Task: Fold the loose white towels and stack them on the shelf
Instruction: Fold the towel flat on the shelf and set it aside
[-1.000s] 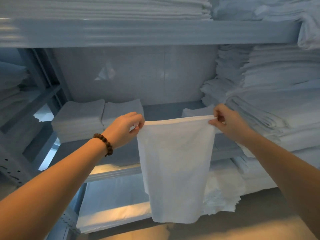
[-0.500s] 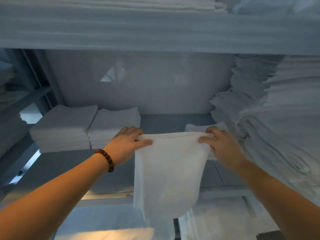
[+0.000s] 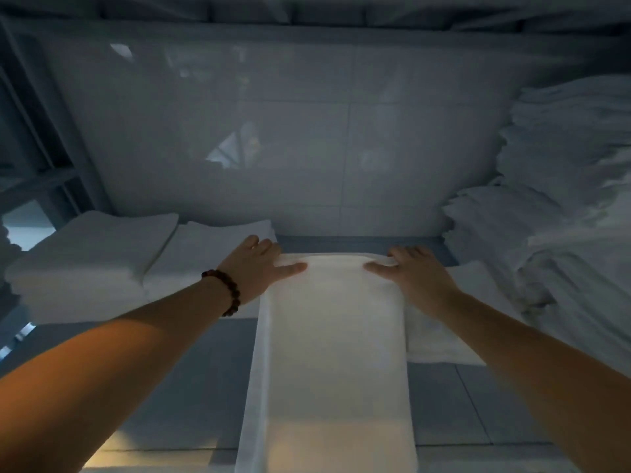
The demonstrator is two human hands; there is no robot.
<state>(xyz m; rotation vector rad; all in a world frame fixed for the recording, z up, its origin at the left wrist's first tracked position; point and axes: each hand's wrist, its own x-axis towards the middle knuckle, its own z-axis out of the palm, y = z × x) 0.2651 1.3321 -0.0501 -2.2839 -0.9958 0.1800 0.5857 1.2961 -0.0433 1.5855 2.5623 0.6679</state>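
Observation:
A white towel (image 3: 333, 353) lies in a long strip on the grey shelf (image 3: 191, 370), and its near end runs over the shelf's front edge. My left hand (image 3: 254, 271), with a bead bracelet on the wrist, holds the far left corner, thumb on top of the cloth. At the far right corner my right hand (image 3: 413, 278) holds on the same way, thumb on top and fingers curled over the far edge. Both hands are low, at shelf level.
Two neat stacks of folded towels (image 3: 92, 257) stand at the back left, the nearer one touching my left hand. A low folded towel (image 3: 444, 339) lies under my right wrist. A tall untidy pile of linen (image 3: 563, 233) fills the right side. A tiled wall closes the back.
The towel hung in front of the shelf from both hands; it has been carried forward and laid flat on the shelf, and my hands have dropped down with its top corners.

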